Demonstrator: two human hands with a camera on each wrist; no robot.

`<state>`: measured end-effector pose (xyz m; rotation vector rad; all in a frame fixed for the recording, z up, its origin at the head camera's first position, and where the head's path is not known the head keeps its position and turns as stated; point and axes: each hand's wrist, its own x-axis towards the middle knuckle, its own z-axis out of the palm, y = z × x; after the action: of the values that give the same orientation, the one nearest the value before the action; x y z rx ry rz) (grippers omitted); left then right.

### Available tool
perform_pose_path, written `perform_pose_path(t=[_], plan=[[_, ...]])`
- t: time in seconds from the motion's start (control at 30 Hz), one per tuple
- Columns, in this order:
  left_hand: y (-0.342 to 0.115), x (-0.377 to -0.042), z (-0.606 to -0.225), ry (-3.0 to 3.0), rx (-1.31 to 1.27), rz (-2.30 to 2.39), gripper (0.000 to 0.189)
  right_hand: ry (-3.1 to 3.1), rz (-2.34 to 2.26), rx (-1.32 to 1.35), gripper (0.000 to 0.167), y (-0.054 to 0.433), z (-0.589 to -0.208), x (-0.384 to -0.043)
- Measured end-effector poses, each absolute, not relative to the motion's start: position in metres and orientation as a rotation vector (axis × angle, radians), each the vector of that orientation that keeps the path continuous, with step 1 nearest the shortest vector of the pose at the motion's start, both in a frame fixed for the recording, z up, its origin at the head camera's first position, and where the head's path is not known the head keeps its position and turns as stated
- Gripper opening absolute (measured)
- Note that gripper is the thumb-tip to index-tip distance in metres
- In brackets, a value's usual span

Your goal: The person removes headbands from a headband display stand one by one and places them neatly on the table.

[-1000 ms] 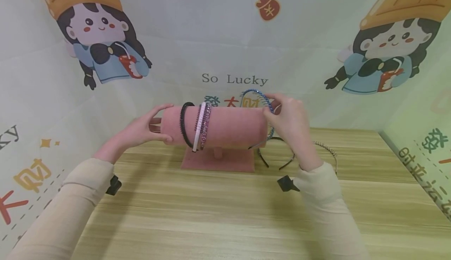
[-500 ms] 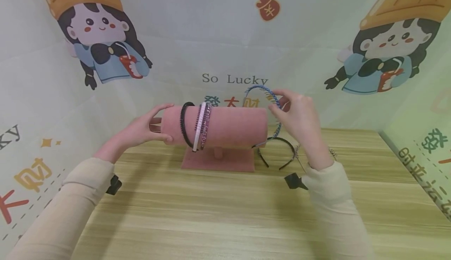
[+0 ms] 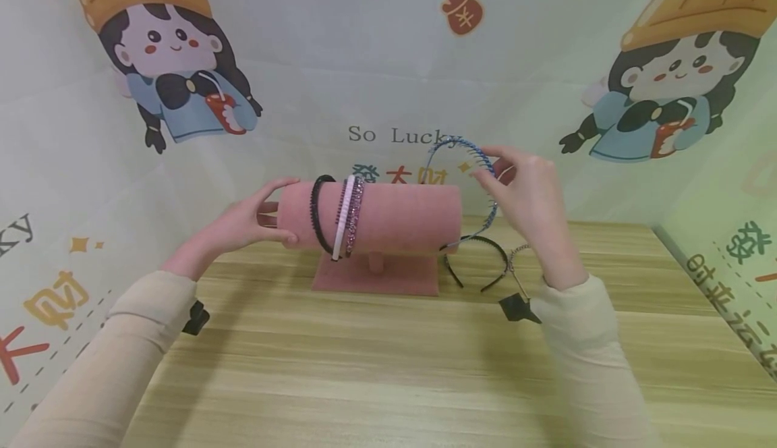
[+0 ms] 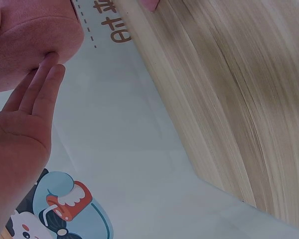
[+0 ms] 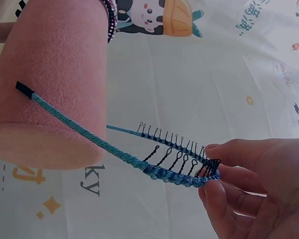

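Note:
A pink padded headband stand (image 3: 407, 215) sits on the table, its roll lying crosswise. My left hand (image 3: 249, 222) grips the roll's left end, thumb on the front and other fingers at the end face. Pinched between my right thumb and fingers is a blue toothed headband (image 5: 162, 174). That right hand (image 3: 528, 188) is beyond the roll's right end, and the headband's two ends reach back to either side of it. Toward the left, the roll wears a black headband (image 3: 314, 212), a white headband (image 3: 344, 218) and a glittery purple headband (image 3: 355, 218).
Right of the stand, another black headband (image 3: 506, 264) lies on the wooden table (image 3: 364, 367). Beside it is a coiled-wire headband (image 3: 512, 269), partly hidden by my right arm. A printed cloth (image 3: 303, 50) surrounds the table at the back and sides.
My right hand has moved right and slightly up with the blue headband, drawing its arch away from the roll's right end. The left hand and the stand have stayed still.

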<state>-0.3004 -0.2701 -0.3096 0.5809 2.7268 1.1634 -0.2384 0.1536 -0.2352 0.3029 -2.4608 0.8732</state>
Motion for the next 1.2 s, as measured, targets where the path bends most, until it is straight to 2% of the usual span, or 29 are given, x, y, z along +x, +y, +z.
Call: perform_pose_path(t=[0.6,0.97,1.2], plan=[[-0.27,-0.301,-0.312,2.704,0.603,1.18,0.097,-2.296,0.875,0.322,0.032,0.175,-0.224,-0.23],[-0.27,-0.301,-0.31,2.73,0.576,1.175,0.096,-2.23,0.88,0.53,0.033,0.198,-0.22,-0.233],[-0.269,-0.3,-0.31,2.712,0.59,1.183,0.096,-2.288,0.849,0.57,0.035,0.217,-0.222,-0.236]])
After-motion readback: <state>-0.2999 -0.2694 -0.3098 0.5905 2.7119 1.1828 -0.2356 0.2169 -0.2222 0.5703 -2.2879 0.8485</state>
